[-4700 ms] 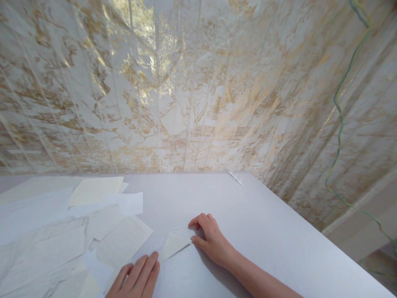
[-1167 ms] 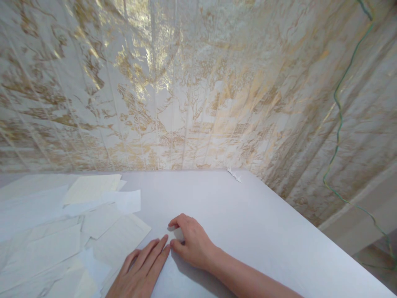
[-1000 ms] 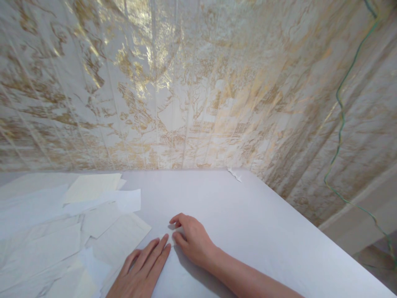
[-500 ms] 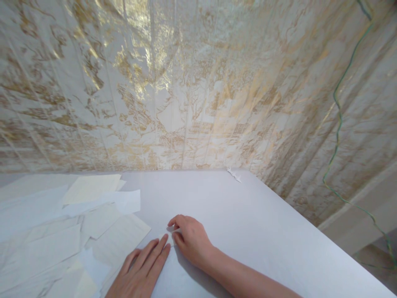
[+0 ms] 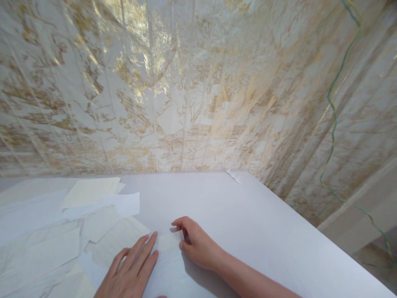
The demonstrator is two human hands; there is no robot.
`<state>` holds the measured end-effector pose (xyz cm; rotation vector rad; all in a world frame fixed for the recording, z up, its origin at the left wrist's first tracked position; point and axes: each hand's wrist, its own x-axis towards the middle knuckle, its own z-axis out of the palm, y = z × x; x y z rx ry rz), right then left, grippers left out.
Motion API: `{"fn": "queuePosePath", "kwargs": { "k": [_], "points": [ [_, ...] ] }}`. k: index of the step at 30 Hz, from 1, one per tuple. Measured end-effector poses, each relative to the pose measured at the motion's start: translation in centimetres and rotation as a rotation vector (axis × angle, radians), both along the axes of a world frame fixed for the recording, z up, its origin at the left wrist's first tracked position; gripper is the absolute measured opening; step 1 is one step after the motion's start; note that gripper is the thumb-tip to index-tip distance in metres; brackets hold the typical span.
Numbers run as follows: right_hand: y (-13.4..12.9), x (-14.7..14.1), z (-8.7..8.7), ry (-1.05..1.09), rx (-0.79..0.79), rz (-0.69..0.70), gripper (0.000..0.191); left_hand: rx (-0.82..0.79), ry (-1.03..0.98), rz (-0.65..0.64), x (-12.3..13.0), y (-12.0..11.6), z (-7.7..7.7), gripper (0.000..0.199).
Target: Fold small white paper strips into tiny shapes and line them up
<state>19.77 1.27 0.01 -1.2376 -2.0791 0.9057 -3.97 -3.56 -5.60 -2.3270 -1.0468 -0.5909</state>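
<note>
A small off-white piece of paper (image 5: 169,241) lies on the white tabletop between my two hands. My left hand (image 5: 132,265) is flat on the table, fingers spread, its fingertips at the paper's left edge. At the opposite edge, my right hand (image 5: 198,244) is curled, with the thumb and bent fingers closed on the paper's right side. Its index finger reaches out beyond the paper. The exact grip is partly hidden behind the fingers.
Many loose cream and white paper sheets (image 5: 52,244) overlap across the table's left side. A crumpled white scrap (image 5: 233,176) lies at the back edge. Gold-patterned wall covering (image 5: 186,103) rises behind the table (image 5: 263,231). A green wire (image 5: 333,124) hangs at the right.
My right hand has shifted slightly right, and my left hand has drawn back left. The gap between them is wider, and more of the small paper shows.
</note>
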Motion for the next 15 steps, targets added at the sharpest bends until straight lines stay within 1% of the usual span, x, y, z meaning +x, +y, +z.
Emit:
{"fn": "queuePosePath", "kwargs": {
  "k": [4, 6, 8, 9, 11, 13, 15],
  "points": [
    [0.4, 0.8, -0.6, 0.151, -0.068, 0.042, 0.066, 0.09, 0.039, -0.025, -0.2, 0.2, 0.1, 0.066],
    [0.4, 1.0, -0.7, 0.212, -0.104, 0.074, 0.066, 0.116, 0.05, -0.024, -0.1, 0.3, -0.1, 0.068],
    [0.3, 1.0, -0.6, 0.214, -0.098, 0.056, 0.063, 0.127, 0.03, -0.017, 0.1, 0.4, -0.1, 0.069],
    [0.1, 0.9, -0.6, 0.183, -0.056, 0.03, 0.06, 0.132, 0.009, -0.02, 0.2, 0.4, 0.0, 0.07],
    [-0.3, 0.5, -0.5, 0.059, 0.114, -0.012, 0.048, 0.124, -0.037, -0.05, 0.7, 0.3, 0.1, 0.067],
    [-0.8, 0.0, -0.5, -0.13, 0.347, 0.012, 0.032, 0.079, -0.089, -0.088, 1.2, 0.3, 0.1, 0.061],
    [-1.2, -0.5, -0.6, -0.327, 0.558, 0.07, 0.018, 0.017, -0.136, -0.116, 1.7, 0.2, -0.4, 0.058]
  ]
}}
